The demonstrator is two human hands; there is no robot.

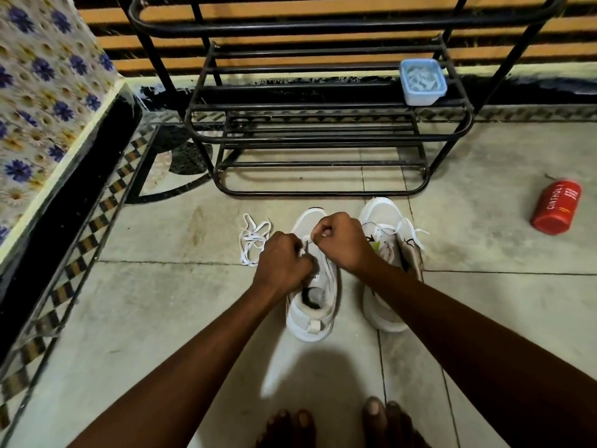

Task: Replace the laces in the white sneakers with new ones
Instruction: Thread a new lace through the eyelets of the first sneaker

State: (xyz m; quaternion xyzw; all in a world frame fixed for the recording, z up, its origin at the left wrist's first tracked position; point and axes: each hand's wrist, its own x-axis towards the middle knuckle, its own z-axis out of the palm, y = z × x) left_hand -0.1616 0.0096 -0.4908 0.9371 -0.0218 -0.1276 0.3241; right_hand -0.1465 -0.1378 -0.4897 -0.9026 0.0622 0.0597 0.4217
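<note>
Both hands over the left sneaker [311, 305] on the floor [161, 302], beside its pair [387, 253]. Left hand [282, 265] curled, fingers pinching lace [307, 242] near the eyelets; right hand [342, 242] curled too, pinching the same lace just above. Loose lace [253, 239] heaped left of the shoe, touching nothing else. Probably light, limp, a little slippery; best taken at the stiff tip for threading. Sneaker's long axis running away from the body, toe toward the rack [323, 140], heel nearest the feet.

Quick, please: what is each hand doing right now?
Left hand: fingers curled, pinching the lace.
Right hand: also pinching it.
</note>
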